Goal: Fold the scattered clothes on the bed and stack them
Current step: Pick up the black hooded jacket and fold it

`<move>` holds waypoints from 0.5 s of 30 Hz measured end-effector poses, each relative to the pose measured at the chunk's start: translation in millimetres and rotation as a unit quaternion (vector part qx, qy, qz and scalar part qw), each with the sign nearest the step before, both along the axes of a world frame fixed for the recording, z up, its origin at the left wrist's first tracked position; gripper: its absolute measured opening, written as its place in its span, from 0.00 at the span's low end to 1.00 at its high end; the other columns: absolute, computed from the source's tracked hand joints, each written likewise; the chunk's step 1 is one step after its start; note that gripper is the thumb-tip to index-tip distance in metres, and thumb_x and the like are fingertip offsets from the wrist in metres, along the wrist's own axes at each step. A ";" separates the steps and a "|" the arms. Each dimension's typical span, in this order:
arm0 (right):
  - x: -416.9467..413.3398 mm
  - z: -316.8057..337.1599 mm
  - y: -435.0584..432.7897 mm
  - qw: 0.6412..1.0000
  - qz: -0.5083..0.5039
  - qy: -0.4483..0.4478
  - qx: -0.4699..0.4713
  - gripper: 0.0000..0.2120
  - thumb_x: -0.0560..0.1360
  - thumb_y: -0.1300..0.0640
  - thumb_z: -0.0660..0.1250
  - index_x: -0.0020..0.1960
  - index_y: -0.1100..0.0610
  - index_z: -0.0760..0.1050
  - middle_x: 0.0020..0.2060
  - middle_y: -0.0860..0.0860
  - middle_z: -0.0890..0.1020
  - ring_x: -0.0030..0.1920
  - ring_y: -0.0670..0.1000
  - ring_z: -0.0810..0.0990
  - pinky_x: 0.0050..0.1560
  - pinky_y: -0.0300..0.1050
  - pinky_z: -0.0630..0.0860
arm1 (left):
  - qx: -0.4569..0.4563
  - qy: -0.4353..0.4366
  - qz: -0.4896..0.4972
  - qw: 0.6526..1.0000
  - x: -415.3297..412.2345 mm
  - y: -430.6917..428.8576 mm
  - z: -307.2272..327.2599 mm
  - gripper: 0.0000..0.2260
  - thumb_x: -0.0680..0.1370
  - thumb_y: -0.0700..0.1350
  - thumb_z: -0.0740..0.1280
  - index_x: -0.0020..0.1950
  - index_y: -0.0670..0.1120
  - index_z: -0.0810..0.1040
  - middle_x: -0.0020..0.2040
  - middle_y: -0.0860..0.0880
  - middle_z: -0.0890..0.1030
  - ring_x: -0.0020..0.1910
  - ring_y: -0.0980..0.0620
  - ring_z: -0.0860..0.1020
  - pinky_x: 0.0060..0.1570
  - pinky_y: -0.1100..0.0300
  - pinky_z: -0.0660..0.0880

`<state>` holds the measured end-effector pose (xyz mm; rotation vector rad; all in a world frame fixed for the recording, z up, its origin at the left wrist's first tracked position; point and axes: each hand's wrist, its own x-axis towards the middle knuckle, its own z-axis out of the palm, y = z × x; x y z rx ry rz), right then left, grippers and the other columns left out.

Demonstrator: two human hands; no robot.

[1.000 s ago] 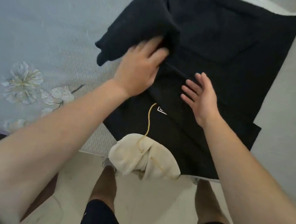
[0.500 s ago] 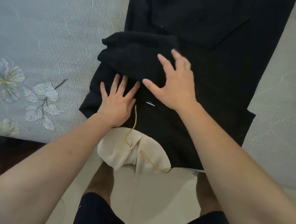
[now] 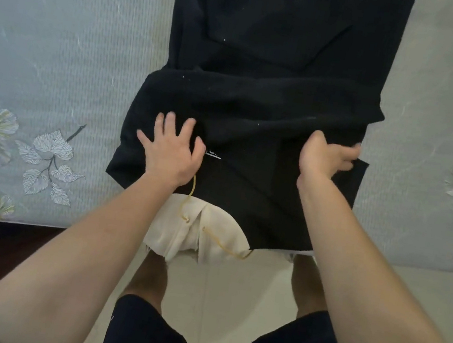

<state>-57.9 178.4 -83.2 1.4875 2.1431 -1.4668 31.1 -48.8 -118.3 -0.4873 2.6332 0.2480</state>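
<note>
Two hands, one dark garment, one bed.

Item: black garment (image 3: pixel 281 61), long, laid lengthwise down the bed (image 3: pixel 62 41), near end at the edge where the person stands. A sleeve or flap lies folded across its middle as a thick band. Small white logo shows between the hands.

Item: cream hood or lining (image 3: pixel 196 225) with a yellow drawstring (image 3: pixel 190 192), spilling out from under the near end and hanging over the bed edge.

Item: left hand (image 3: pixel 170 150), open, fingers spread, palm pressed flat on the cloth just below the band.

Item: right hand (image 3: pixel 325 157), closed on the right edge of the garment, pinching a fold of black cloth.

Item: bedcover, pale grey-blue with printed flowers; no other clothes in view on it, and no stack visible.

Status, by my reckoning: first fold of this piece made, side flap brought in. Left to do: bring in the right side, tuck the cream part, fold the length down to a compact square, then place it on a pile. Whether other clothes are already folded cannot be told from here.
</note>
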 end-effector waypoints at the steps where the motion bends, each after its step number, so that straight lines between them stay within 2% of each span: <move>1: 2.3 3.0 -1.6 0.993 0.061 0.020 0.099 0.43 0.76 0.58 0.70 0.80 0.51 0.46 0.78 0.57 0.56 0.73 0.56 0.65 0.73 0.57 0.67 | -0.018 0.055 0.023 0.998 -4.4 3.4 4.2 0.22 0.81 0.58 0.49 0.71 0.51 0.68 0.71 0.41 0.67 0.73 0.40 0.62 0.71 0.30 0.53; 3: 8.5 4.5 -4.8 0.943 0.198 0.089 0.250 0.42 0.75 0.56 0.69 0.81 0.52 0.47 0.80 0.59 0.50 0.79 0.59 0.55 0.78 0.60 0.56 | -0.055 0.139 0.006 0.989 -15.7 7.9 8.4 0.19 0.82 0.56 0.51 0.64 0.48 0.73 0.64 0.42 0.71 0.67 0.41 0.67 0.72 0.34 0.55; 5: 9.5 1.8 -7.9 0.884 0.308 0.144 0.320 0.40 0.77 0.50 0.66 0.81 0.51 0.48 0.80 0.62 0.47 0.80 0.61 0.50 0.78 0.62 0.52 | -0.056 0.176 -0.075 0.980 -27.7 9.8 5.2 0.18 0.82 0.55 0.53 0.67 0.48 0.71 0.68 0.42 0.68 0.71 0.41 0.64 0.74 0.35 0.52; 6: 7.0 -2.0 -8.7 0.859 0.361 0.138 0.336 0.39 0.78 0.45 0.64 0.81 0.50 0.48 0.80 0.62 0.45 0.80 0.63 0.47 0.77 0.63 0.50 | -0.054 0.171 -0.117 0.977 -34.8 8.5 0.8 0.20 0.82 0.57 0.53 0.71 0.50 0.68 0.73 0.41 0.64 0.74 0.41 0.60 0.74 0.34 0.49; 8: 2.0 -15.4 -2.9 0.817 0.469 0.062 0.330 0.42 0.77 0.32 0.59 0.82 0.47 0.43 0.80 0.61 0.39 0.79 0.65 0.40 0.76 0.66 0.42 | -0.062 0.097 -0.162 0.980 -48.7 -0.9 -9.7 0.28 0.81 0.66 0.49 0.78 0.56 0.56 0.80 0.43 0.51 0.79 0.40 0.48 0.71 0.31 0.41; 10: 0.8 -32.9 10.5 0.773 0.561 -0.055 0.291 0.52 0.70 0.20 0.54 0.81 0.44 0.36 0.79 0.58 0.33 0.78 0.65 0.32 0.75 0.68 0.37 | -0.069 0.021 -0.156 0.985 -57.5 -17.8 -22.9 0.36 0.75 0.76 0.44 0.79 0.62 0.42 0.81 0.48 0.38 0.79 0.43 0.37 0.68 0.27 0.38; 12: 3.1 -45.9 22.6 0.747 0.603 -0.139 0.244 0.62 0.60 0.14 0.54 0.79 0.44 0.29 0.77 0.56 0.27 0.76 0.64 0.28 0.75 0.69 0.35 | -0.039 -0.001 -0.138 0.990 -58.3 -29.0 -32.3 0.40 0.70 0.80 0.43 0.78 0.65 0.38 0.79 0.50 0.32 0.78 0.44 0.32 0.69 0.25 0.39; 15: 0.2 -51.2 27.2 0.726 0.623 -0.181 0.229 0.70 0.54 0.13 0.58 0.75 0.46 0.21 0.73 0.57 0.21 0.74 0.64 0.24 0.74 0.69 0.33 | -0.005 0.010 -0.127 0.992 -56.8 -28.0 -37.9 0.42 0.69 0.81 0.46 0.78 0.65 0.38 0.79 0.51 0.30 0.77 0.44 0.31 0.69 0.26 0.38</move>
